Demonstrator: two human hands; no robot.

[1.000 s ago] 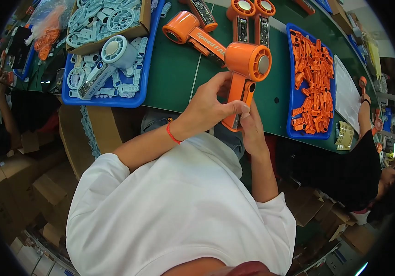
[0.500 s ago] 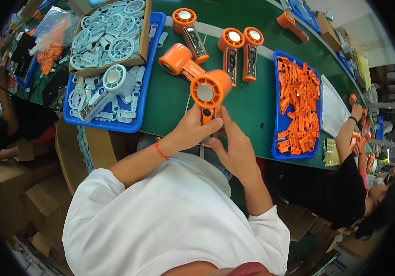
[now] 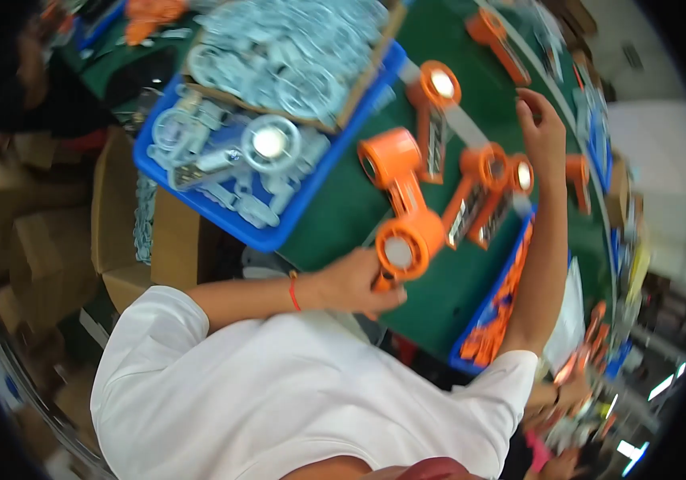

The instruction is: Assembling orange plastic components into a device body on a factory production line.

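My left hand grips the handle of an orange handheld fan, whose round head with a pale disc in the middle faces me. Stretched far over the table, my right hand holds nothing, its fingers loosely bent and apart. Another orange fan lies just beyond the held one. Farther off, an orange fan lies with its handle's inside exposed, and two similar fans lie side by side left of my right forearm.
At left, a blue tray holds pale blue parts, a pale blue fan and a cardboard box of more parts. My right arm partly covers a blue tray of orange parts. Another orange fan lies at the back; co-workers sit either side.
My right hand has let go of the fan and reached far forward to the right. My left hand still holds the fan. The whole view has turned.
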